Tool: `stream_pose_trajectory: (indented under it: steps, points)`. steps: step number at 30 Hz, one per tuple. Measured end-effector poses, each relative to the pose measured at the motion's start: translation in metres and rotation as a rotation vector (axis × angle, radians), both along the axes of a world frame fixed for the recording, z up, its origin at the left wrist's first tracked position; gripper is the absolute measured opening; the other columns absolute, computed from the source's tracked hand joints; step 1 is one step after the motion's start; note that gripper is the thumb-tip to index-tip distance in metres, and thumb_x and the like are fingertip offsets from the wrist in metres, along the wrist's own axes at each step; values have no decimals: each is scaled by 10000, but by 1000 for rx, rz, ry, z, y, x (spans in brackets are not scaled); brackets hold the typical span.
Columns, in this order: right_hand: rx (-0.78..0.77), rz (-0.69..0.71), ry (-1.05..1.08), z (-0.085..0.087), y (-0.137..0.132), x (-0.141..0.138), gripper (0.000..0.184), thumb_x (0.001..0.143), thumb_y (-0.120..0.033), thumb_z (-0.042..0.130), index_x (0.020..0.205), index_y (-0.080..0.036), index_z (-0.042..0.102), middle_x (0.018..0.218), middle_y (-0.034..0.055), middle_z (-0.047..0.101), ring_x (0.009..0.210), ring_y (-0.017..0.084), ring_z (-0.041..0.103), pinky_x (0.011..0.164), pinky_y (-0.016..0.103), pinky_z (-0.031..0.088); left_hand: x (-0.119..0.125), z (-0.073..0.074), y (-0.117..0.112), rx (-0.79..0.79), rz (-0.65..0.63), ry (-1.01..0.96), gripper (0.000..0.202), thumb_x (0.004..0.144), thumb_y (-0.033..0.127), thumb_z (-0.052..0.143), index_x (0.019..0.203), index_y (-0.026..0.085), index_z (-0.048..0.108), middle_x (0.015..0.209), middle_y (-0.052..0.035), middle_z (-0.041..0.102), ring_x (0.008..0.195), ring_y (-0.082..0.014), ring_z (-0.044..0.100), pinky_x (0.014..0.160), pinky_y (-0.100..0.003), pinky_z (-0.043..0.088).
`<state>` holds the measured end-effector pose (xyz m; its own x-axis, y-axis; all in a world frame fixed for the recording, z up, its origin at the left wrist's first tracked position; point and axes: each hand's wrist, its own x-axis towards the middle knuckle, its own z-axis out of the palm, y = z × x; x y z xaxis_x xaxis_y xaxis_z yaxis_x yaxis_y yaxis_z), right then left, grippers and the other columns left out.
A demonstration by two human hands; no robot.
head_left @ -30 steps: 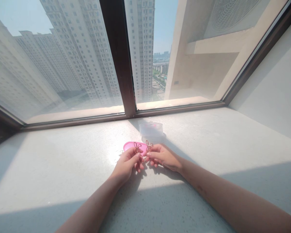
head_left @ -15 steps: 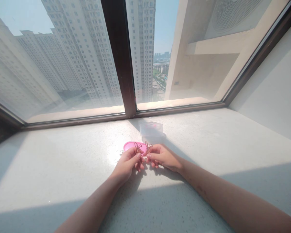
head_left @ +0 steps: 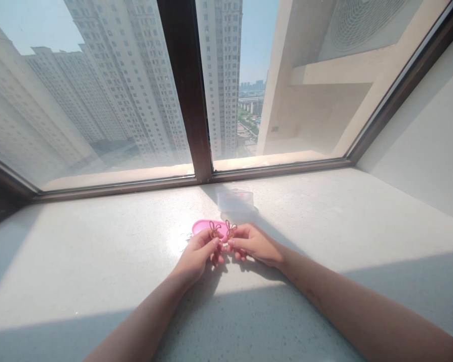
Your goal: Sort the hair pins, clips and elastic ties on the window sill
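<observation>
My left hand [head_left: 198, 254] pinches a small brown wire loop shaped like a bow [head_left: 213, 229] between thumb and forefinger. My right hand [head_left: 252, 243] pinches a second brown wire loop [head_left: 230, 229] the same way. The two hands meet fingertip to fingertip over the pale stone sill [head_left: 98, 261]. Just behind the fingers lies a pink oval lid or tray [head_left: 202, 226], partly hidden by them.
A small clear plastic box [head_left: 235, 199] stands behind the pink piece, close to the dark window frame [head_left: 189, 100]. Something small and shiny [head_left: 184, 236] lies left of the pink piece. A white wall [head_left: 430, 130] rises on the right.
</observation>
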<state>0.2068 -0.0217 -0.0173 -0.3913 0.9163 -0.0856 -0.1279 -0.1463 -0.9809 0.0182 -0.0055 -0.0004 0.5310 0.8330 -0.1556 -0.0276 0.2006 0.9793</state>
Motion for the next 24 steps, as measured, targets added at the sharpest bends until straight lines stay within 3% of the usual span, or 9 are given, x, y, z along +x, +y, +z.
stream_pose_trajectory:
  steps: [24]
  points:
    - [25, 8, -10, 2, 0, -1, 227, 827, -317, 663, 876, -96, 671, 729, 44, 632, 514, 62, 554, 433, 152, 410, 0, -2, 0, 9, -3, -4, 201, 854, 344, 598, 900, 151, 564, 695, -2, 594, 520, -89, 571, 450, -181, 403]
